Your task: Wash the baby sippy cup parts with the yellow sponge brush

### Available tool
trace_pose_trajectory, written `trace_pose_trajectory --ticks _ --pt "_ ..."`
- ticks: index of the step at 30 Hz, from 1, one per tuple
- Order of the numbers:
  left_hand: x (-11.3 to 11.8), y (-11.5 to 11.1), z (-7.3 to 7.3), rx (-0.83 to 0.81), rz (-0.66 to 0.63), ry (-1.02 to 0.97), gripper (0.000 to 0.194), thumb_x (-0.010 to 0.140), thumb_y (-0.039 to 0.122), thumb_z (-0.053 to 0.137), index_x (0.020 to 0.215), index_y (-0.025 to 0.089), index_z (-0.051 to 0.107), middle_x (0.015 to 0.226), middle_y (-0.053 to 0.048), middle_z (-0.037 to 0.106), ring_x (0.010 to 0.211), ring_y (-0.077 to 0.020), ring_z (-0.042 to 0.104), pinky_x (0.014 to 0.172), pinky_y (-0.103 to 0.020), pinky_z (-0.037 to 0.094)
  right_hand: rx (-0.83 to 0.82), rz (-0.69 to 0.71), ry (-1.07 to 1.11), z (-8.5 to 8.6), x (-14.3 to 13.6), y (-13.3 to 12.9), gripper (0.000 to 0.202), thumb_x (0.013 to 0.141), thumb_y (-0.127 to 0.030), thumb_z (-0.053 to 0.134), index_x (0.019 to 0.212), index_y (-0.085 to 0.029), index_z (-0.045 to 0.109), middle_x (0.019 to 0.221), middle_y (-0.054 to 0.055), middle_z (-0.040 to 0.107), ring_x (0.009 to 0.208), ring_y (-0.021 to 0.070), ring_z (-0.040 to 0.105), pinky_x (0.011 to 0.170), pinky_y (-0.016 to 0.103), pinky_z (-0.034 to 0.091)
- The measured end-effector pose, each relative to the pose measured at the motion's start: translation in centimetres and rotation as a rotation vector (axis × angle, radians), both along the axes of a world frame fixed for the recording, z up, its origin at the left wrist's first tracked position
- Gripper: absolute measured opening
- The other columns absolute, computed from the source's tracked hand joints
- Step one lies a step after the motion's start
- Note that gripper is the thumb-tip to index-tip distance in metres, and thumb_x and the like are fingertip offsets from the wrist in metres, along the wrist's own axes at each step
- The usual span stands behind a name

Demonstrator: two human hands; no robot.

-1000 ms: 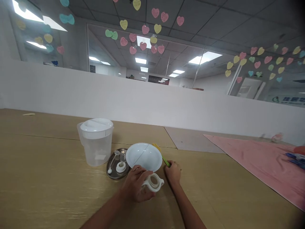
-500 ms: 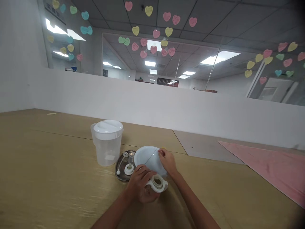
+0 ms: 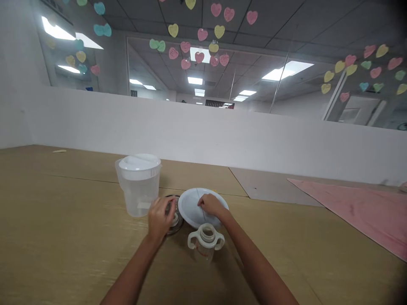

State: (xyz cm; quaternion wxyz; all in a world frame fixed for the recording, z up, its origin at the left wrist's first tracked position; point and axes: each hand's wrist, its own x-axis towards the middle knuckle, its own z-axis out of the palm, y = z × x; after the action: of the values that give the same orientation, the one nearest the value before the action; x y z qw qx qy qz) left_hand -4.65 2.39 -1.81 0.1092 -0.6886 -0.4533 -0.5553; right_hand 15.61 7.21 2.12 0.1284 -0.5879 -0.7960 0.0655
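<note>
Steel dish (image 3: 177, 225) under left hand (image 3: 160, 218) holds small bottle parts.

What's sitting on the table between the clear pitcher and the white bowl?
In the head view, a small round metal tray lies between the pitcher and the bowl, with the left hand over it, hiding most of it.

Desk (image 3: 63, 237): matt wood-grain laminate. Jug (image 3: 140, 186): translucent frosted plastic, white lid. Bowl (image 3: 190, 205): smooth white, slight gloss. Dish (image 3: 176, 226): shiny metal. Handled bottle (image 3: 205, 243): clear plastic. Cloth (image 3: 359, 207): pink, matt.
</note>
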Motion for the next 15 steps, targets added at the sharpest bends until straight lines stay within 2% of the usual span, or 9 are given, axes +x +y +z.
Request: trace_pose_trajectory --ticks 3,7,12,15 --pt "-1.4 1.0 -0.3 -0.253 0.202 0.209 0.024 0.087 0.021 0.042 0.089 0.015 0.064 0.084 -0.009 0.066 0.081 -0.0225 0.058 0.075 -0.033 0.043 0.016 -0.009 0.022 0.9 0.0 0.1 0.030 0.070 -0.004 0.048 0.082 -0.017 0.072 0.091 0.006 0.071 0.086 0.0165 0.062 0.077 0.022 0.041" --pt "-1.8 1.3 -0.6 -0.535 0.313 0.394 0.026 0.083 0.014 0.041 0.087 0.014 0.066 0.088 -0.011 0.066 0.086 -0.0233 0.059 0.072 -0.031 0.042 0.054 -0.008 0.058 2.2 -0.1 -0.5 0.030 0.073 -0.005 0.047 0.083 -0.018 0.072 0.090 0.005 0.071 0.085 0.0158 0.063 0.077 0.022 0.041" --pt "-1.5 1.4 -1.0 -0.588 0.350 0.453 0.025 0.081 0.013 0.044 0.070 0.011 0.067 0.075 -0.014 0.066 0.084 -0.0253 0.059 0.069 -0.031 0.042 0.100 0.005 0.095 3.4 -0.4 -1.4 0.032 0.073 -0.004 0.045 0.084 -0.018 0.071 0.084 0.004 0.071 0.077 0.0141 0.062 0.073 0.020 0.040" --pt "-1.5 1.5 -0.9 -0.598 0.353 0.460 0.023 0.078 0.008 0.046 0.068 0.013 0.066 0.071 -0.013 0.066 0.081 -0.0239 0.060 0.068 -0.030 0.042 0.118 0.002 0.108 4.0 -0.5 -1.8 0.034 0.073 -0.003 0.043 0.086 -0.018 0.071 0.080 0.004 0.070 0.074 0.0134 0.061 0.070 0.020 0.039"
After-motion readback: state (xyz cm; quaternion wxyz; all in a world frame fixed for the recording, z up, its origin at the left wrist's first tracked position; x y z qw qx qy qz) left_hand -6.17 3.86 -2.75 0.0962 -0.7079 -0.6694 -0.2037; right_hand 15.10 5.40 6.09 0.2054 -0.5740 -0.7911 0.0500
